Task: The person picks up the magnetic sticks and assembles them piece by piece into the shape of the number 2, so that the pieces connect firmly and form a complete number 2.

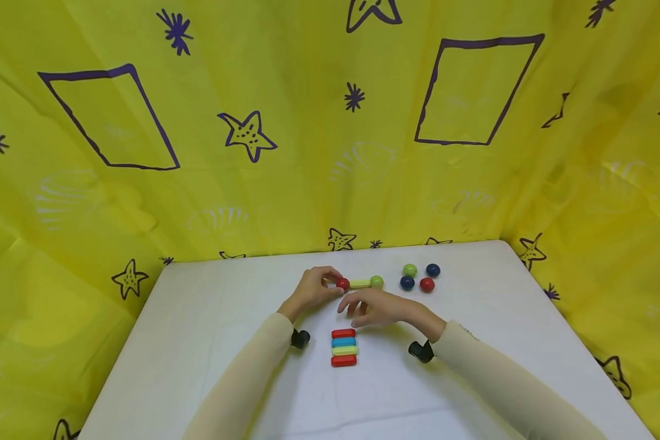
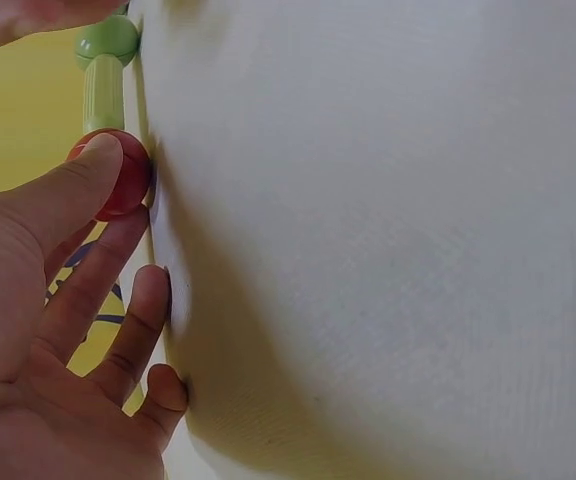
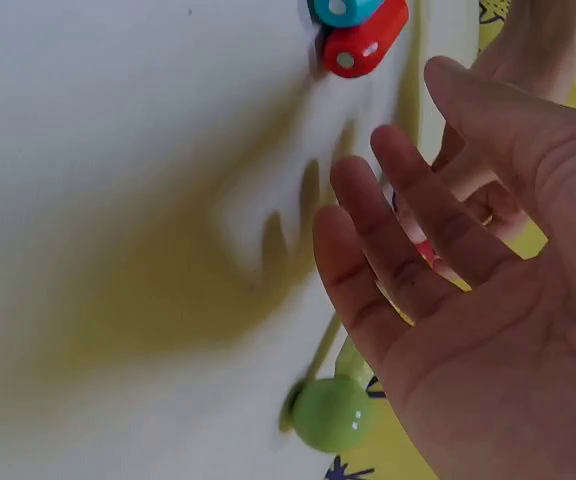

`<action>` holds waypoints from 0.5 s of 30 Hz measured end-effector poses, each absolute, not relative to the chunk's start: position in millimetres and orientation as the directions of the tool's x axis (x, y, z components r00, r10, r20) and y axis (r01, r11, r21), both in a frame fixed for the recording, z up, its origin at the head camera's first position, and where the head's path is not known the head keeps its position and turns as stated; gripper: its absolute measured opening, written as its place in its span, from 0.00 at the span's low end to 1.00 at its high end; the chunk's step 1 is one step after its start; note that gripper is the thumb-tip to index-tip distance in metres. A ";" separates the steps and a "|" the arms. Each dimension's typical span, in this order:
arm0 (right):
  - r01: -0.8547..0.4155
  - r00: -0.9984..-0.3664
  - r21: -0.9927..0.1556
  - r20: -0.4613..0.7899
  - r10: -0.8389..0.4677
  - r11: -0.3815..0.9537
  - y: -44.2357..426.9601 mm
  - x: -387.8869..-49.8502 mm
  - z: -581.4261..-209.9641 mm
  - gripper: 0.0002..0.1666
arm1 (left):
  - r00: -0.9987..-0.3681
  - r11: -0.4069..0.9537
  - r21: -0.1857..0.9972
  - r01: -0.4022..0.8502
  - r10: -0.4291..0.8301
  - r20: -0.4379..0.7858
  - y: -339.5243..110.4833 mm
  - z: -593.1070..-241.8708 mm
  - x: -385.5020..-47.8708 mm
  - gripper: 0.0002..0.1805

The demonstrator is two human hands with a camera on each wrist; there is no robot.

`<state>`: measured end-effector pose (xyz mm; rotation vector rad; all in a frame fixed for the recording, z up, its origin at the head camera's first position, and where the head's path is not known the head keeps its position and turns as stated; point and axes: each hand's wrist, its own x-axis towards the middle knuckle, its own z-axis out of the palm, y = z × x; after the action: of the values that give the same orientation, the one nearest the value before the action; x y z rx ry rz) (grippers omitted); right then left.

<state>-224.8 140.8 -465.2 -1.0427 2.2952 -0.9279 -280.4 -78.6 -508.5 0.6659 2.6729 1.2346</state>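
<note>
Left hand [image 1: 312,286]: grip pinching red ball [image 1: 343,283] at yellow rod's [image 1: 359,284] left end, likely steadying it | green ball [image 1: 376,282]: rod's right end | right hand [image 1: 382,305]: grip apart, holding nothing, nearside of rod

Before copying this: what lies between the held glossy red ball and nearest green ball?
A yellow-green ridged rod, touching both, in the left wrist view.

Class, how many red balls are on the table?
2: a red ball held by the left hand, and another red ball right of the nearer dark blue ball.
</note>
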 end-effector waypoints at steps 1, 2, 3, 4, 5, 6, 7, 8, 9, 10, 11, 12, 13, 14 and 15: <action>-0.479 -0.600 -0.732 -0.130 -0.790 0.484 138.1 -224.6 -466.1 0.18 | -0.896 0.569 0.749 0.339 0.438 0.073 -78.4 -508.3 -280.7 0.11; -0.482 -0.588 -0.731 -0.139 -0.797 0.483 135.7 -224.4 -466.7 0.18 | -0.897 0.568 0.749 0.340 0.436 0.076 -78.3 -508.0 -280.8 0.11; -0.484 -0.577 -0.731 -0.147 -0.804 0.481 133.4 -224.3 -467.2 0.18 | -0.898 0.567 0.752 0.338 0.434 0.076 -78.2 -507.6 -280.8 0.11; -0.485 -0.566 -0.730 -0.156 -0.810 0.480 131.2 -224.2 -467.7 0.18 | -0.898 0.565 0.753 0.337 0.433 0.077 -78.2 -507.4 -280.8 0.11; -0.490 -0.554 -0.730 -0.162 -0.817 0.477 129.4 -224.2 -468.1 0.18 | -0.898 0.564 0.754 0.338 0.433 0.079 -78.2 -507.3 -280.8 0.11; -0.491 -0.544 -0.728 -0.172 -0.821 0.478 127.5 -224.1 -468.4 0.19 | -0.899 0.564 0.755 0.334 0.431 0.076 -78.4 -507.2 -280.8 0.11; -0.489 -0.536 -0.729 -0.183 -0.824 0.480 125.9 -224.1 -468.6 0.19 | -0.900 0.563 0.757 0.331 0.431 0.073 -78.5 -507.3 -280.8 0.11; -0.489 -0.529 -0.727 -0.192 -0.827 0.482 124.5 -224.0 -469.0 0.20 | -0.900 0.562 0.759 0.329 0.431 0.071 -78.7 -507.5 -280.9 0.11; -0.490 -0.523 -0.725 -0.200 -0.829 0.484 123.1 -224.2 -469.5 0.20 | -0.900 0.561 0.760 0.328 0.431 0.069 -78.8 -507.8 -280.9 0.11; -0.494 -0.518 -0.721 -0.205 -0.830 0.486 121.8 -224.4 -470.0 0.20 | -0.899 0.562 0.760 0.326 0.432 0.067 -79.0 -508.3 -281.0 0.11; -0.498 -0.515 -0.717 -0.209 -0.831 0.489 120.7 -224.7 -470.8 0.20 | -0.900 0.562 0.761 0.325 0.432 0.065 -79.2 -508.6 -281.0 0.11; -0.499 -0.514 -0.712 -0.216 -0.830 0.494 119.4 -224.5 -470.9 0.21 | -0.901 0.563 0.761 0.321 0.430 0.061 -79.4 -508.8 -280.8 0.11; -0.501 -0.513 -0.709 -0.218 -0.830 0.496 118.5 -224.2 -470.8 0.21 | -0.901 0.564 0.762 0.318 0.429 0.058 -79.4 -508.9 -280.8 0.11; -0.507 -0.512 -0.704 -0.217 -0.831 0.497 117.7 -224.0 -471.2 0.21 | -0.901 0.563 0.763 0.318 0.430 0.058 -79.4 -508.9 -280.8 0.11; -0.513 -0.511 -0.701 -0.214 -0.832 0.495 117.1 -223.9 -471.6 0.21 | -0.901 0.563 0.763 0.316 0.429 0.056 -79.3 -508.8 -280.6 0.11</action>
<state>-223.9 117.1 -471.6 -1.1031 2.2023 -0.7780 -280.6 -79.3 -508.8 0.6366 2.6554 1.2552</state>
